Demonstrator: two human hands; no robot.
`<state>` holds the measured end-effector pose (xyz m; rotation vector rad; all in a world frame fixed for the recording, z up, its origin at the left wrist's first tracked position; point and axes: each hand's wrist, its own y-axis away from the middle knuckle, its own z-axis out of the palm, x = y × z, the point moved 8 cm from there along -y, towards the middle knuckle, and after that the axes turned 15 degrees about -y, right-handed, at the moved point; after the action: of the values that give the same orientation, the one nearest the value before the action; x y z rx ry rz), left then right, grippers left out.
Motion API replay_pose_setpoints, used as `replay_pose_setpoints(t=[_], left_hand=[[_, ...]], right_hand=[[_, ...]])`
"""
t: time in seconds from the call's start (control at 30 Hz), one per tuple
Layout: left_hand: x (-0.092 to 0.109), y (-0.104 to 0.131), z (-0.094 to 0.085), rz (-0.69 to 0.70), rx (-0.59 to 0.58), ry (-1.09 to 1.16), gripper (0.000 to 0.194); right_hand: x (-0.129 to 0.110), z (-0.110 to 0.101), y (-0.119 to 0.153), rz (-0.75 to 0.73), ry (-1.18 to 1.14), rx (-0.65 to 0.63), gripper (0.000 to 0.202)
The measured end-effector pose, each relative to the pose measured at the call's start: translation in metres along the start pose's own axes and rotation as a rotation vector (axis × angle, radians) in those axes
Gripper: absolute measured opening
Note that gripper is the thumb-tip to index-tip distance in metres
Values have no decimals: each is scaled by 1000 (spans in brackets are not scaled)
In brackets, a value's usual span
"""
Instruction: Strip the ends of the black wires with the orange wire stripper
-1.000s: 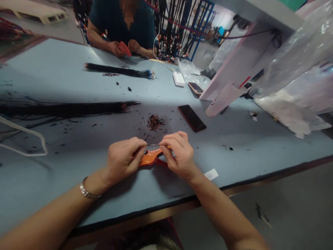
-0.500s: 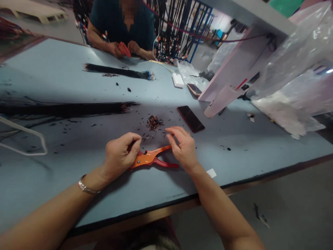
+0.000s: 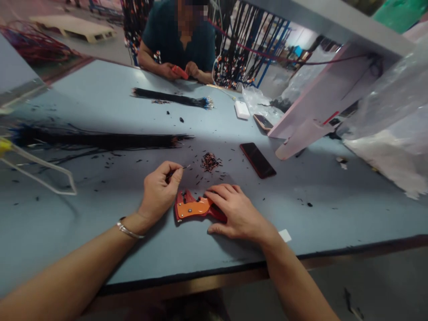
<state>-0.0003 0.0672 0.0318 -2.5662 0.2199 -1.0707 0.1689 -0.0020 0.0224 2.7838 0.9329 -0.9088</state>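
table (image 3: 334, 227): wire bundle (image 3: 117, 140) left | clippings (image 3: 210, 162) mid | phone (image 3: 258, 160) right | pliers (image 3: 195, 208) before clippings

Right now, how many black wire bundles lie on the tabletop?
2. The longer bundle lies beyond the left hand, extending leftward; the shorter bundle lies farther across, in front of the person opposite. Others could be hidden by the pale panel at far left.

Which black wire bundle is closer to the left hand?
The longer bundle, just beyond the left hand; the shorter bundle lies farther back, near the co-worker.
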Motion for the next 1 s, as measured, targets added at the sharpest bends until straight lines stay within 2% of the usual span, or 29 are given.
replay_pose_setpoints(t=[0.13,0.2,0.27,0.33,0.4,0.43,0.5,0.57,0.63,0.73,0.83,1.0], left_hand=[[-8,-2,0,-86,4,73,16],[-8,-2,-2,-98,17,84,16],[-9,-1,-4,-109,41,83,15],[-10,-1,-5,-122,61,82,15],[-10,0,-5,-130,67,87,15],[-10,0,-4,-129,62,90,15],[-9,0,-2,-121,47,100,16],[-8,0,-1,-111,32,101,16],[-8,0,-1,-106,25,95,16],[-8,0,0,-108,10,79,16],[-7,0,3,-96,-30,69,16],[-3,0,6,-72,-78,70,16]], right_hand=[[1,5,0,45,48,-4,49],[1,1,0,56,-12,49,34],[6,-8,2,83,-151,136,28],[18,-18,6,161,-393,222,27],[34,-21,11,289,-745,294,29],[38,-21,13,313,-956,342,30],[39,-19,13,261,-1378,396,33],[32,-6,8,226,-1729,321,41],[26,7,4,235,-1924,249,45],[23,22,-1,293,-1990,179,49],[20,25,-4,302,-1932,174,56],[4,33,-7,374,-1794,54,54]])
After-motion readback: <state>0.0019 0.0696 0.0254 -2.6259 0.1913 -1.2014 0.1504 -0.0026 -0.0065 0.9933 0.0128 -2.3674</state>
